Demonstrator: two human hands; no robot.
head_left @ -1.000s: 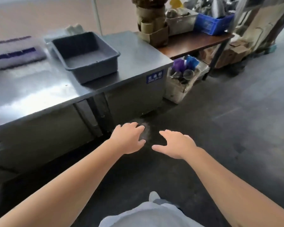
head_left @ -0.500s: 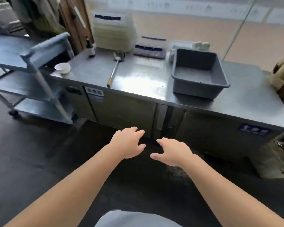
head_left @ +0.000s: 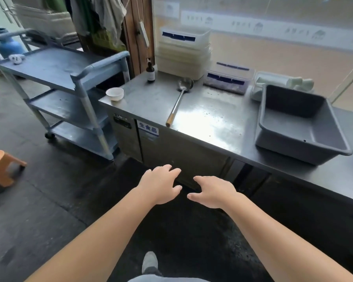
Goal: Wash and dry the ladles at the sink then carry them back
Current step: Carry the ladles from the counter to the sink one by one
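Observation:
A long steel ladle with a wooden handle end lies on the steel counter, bowl toward the wall, handle tip at the counter's front edge. My left hand and my right hand hover side by side, palms down, over the dark floor in front of the counter. Both hold nothing, their fingers relaxed and spread. The ladle is well ahead of both hands. No sink is in view.
A grey plastic tub sits on the counter's right part. A white bowl, a dark bottle and stacked white containers stand at its left and back. A blue trolley and an orange stool stand left.
The view has swung left along the counter, bringing the ladle, trolley and stool into sight. My hands keep the same empty, spread pose in front of me.

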